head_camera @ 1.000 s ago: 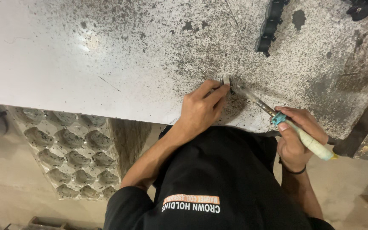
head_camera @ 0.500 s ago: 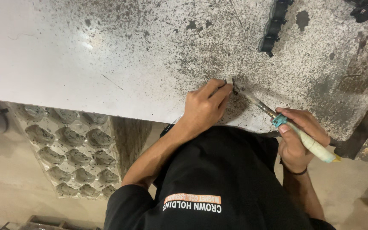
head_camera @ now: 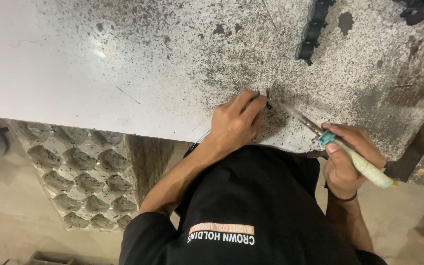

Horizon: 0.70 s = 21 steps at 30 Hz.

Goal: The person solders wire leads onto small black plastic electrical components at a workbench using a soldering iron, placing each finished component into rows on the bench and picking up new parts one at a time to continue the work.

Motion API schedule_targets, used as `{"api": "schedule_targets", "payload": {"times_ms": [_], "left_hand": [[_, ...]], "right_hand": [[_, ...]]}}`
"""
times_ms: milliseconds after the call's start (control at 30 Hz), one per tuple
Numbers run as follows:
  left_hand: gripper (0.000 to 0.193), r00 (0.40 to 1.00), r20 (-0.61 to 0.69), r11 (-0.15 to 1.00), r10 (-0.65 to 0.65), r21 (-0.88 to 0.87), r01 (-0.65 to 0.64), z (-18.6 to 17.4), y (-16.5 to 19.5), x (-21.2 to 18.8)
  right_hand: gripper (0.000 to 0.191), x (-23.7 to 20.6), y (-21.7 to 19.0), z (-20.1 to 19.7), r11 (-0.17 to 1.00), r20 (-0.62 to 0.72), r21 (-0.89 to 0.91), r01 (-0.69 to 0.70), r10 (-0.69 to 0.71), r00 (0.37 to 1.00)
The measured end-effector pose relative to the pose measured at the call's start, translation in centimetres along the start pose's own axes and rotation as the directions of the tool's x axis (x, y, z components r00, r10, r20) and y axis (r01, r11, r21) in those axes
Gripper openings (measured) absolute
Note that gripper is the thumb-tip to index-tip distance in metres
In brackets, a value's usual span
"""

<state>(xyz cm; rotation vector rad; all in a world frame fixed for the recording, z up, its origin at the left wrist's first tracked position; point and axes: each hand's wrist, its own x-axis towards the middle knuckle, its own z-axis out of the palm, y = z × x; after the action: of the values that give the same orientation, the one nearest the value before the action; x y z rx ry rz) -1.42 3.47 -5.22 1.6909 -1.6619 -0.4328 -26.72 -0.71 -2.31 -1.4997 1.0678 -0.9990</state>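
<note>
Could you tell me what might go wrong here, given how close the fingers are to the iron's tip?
The left hand pinches a small part right where the soldering iron tip lands, so a slip could burn the fingertips. The right hand grips the iron far back, which may make the tip wander. The part may shift on the scorched bench.

Matt, soot-speckled tabletop (head_camera: 123, 59) (rough-looking); metal-tipped soldering iron (head_camera: 339, 147).

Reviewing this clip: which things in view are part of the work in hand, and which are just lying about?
In use:
left hand pinching a small part
right hand holding the soldering iron
speckled worktop

Lying about:
black chain-like piece
dark object at the far corner
moulded tray below the worktop
</note>
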Motion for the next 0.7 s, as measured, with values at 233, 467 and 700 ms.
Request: {"api": "schedule_targets", "payload": {"times_ms": [233,467,700], "left_hand": [[0.029,1.000,0.003,1.000,-0.016,-0.014,0.016,-1.4,0.2,0.7],[0.033,1.000,0.013,0.999,-0.012,0.036,0.012,-0.6,0.0,0.5],[0.028,1.000,0.028,0.999,0.007,0.033,-0.008,0.5,-0.8,0.3]], "right_hand": [[0.025,-0.3,-1.0,0.3,0.988,0.016,-0.157,0.007,-0.005,1.000],[0.028,-0.5,-1.4,1.0,0.981,0.072,-0.178,0.077,-0.065,0.995],[0.025,-1.0,-0.2,0.7,0.961,0.145,-0.179,0.212,-0.187,0.972]]}}
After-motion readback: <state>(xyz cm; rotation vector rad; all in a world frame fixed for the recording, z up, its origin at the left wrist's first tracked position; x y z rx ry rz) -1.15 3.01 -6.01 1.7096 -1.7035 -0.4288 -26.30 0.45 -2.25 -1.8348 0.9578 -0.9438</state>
